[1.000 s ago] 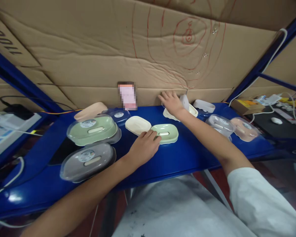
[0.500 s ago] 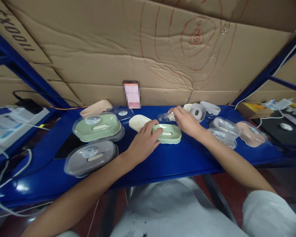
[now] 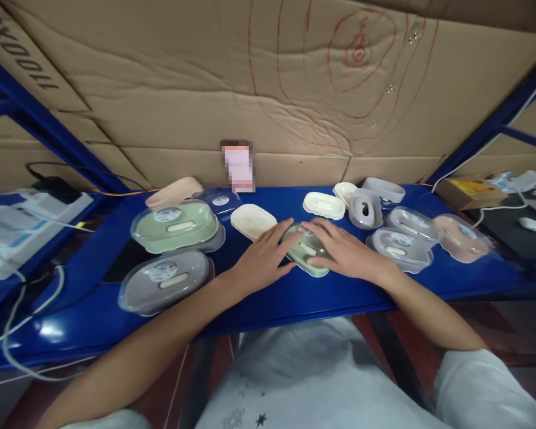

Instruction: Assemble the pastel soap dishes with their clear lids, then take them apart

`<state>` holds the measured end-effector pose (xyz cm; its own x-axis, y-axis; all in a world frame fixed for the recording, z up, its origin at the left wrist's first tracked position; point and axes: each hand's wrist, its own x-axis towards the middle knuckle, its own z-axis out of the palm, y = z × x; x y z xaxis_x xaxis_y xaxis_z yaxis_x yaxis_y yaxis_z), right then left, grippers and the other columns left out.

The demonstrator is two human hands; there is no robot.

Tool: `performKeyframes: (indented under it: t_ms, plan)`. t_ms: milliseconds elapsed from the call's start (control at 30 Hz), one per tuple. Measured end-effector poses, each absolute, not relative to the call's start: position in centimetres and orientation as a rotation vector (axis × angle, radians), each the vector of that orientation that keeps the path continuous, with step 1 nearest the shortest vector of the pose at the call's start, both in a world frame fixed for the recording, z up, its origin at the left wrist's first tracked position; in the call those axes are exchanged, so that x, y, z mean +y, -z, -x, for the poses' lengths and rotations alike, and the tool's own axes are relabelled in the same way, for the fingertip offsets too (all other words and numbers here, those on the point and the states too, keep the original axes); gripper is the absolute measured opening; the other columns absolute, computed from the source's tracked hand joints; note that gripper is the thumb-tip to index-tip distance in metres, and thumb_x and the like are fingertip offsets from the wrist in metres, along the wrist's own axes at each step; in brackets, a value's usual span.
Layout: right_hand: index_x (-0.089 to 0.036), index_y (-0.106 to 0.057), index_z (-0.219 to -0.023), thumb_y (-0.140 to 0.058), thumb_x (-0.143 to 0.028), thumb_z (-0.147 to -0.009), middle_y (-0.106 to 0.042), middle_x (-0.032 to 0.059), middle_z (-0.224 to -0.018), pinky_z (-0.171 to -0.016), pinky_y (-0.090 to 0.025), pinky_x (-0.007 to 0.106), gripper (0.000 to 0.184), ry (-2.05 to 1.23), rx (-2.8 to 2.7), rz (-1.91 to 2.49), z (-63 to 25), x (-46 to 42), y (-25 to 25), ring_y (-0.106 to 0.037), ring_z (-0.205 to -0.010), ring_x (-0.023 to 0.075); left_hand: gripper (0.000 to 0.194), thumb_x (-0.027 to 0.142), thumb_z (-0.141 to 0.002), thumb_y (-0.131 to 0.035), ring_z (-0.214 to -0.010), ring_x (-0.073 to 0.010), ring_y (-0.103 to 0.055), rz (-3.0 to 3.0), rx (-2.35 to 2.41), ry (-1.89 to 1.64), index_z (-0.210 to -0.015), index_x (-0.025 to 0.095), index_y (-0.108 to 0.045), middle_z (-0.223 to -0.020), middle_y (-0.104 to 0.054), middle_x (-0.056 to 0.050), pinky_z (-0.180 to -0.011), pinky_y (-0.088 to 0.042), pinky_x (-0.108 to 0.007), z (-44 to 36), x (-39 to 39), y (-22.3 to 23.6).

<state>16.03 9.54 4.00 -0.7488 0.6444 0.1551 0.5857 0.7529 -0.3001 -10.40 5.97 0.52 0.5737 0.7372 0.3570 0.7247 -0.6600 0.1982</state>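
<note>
A green oval soap box [image 3: 304, 257] with a clear lid over it sits turned at an angle near the middle of the blue table. My left hand [image 3: 264, 253] presses against its left side, the thumb reaching over the lid. From the right, my right hand [image 3: 339, 249] curls its fingers and thumb over the lid. Both hands hide parts of the box. Just beyond my left hand lies a cream oval piece [image 3: 252, 220]. A second cream tray [image 3: 324, 205] rests farther back.
At left, lidded boxes, one green [image 3: 181, 229] and one grey [image 3: 166, 280], crowd the blue table [image 3: 268, 313]. Grey lidded boxes [image 3: 401, 249] and a peach one [image 3: 462, 238] stand at right. A phone [image 3: 239, 170] leans on the cardboard wall [image 3: 178, 89].
My right hand has come back toward me, bringing the clear lid onto the green box. The box has turned. The cream tray behind is now uncovered.
</note>
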Motion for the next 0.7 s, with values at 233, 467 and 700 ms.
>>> performKeyframes:
  t_ms: [233,467,700]
  plan:
    - [-0.027,-0.019,-0.173,-0.065,-0.061,-0.099,-0.021,0.0208,-0.177,-0.125,-0.038,0.066,0.093,-0.151,-2.599,1.139,-15.6,5.5,-0.9,-0.019,-0.164,0.0435,0.056,0.020,-0.096,-0.068,-0.149,-0.0343,-0.049,-2.713,1.195,-0.696,-0.149,0.023,-0.049,-0.159,-0.047,-0.018,-0.123,-0.045,-0.058,9.6,5.3,-1.0]
    - [-0.031,-0.015,-0.174,-0.061,-0.051,-0.104,-0.029,0.0187,-0.175,-0.124,-0.042,0.065,0.086,-0.126,-2.533,1.142,-15.7,4.5,0.5,-0.032,-0.160,0.0411,0.053,0.028,-0.097,-0.072,-0.147,-0.0371,-0.049,-2.714,1.145,-0.704,-0.145,0.022,-0.052,-0.155,-0.047,-0.019,-0.121,-0.047,-0.060,9.6,5.2,-1.0]
    - [-0.033,-0.033,-0.169,-0.056,-0.049,-0.108,-0.027,0.0117,-0.177,-0.130,-0.032,0.063,0.067,-0.301,-2.615,0.910,-16.8,6.7,-1.7,-0.026,-0.164,0.0346,0.062,0.031,-0.092,-0.079,-0.144,-0.0357,-0.052,-2.632,1.215,-0.719,-0.146,0.027,-0.050,-0.151,-0.048,-0.016,-0.119,-0.049,-0.057,10.4,5.9,-0.8]
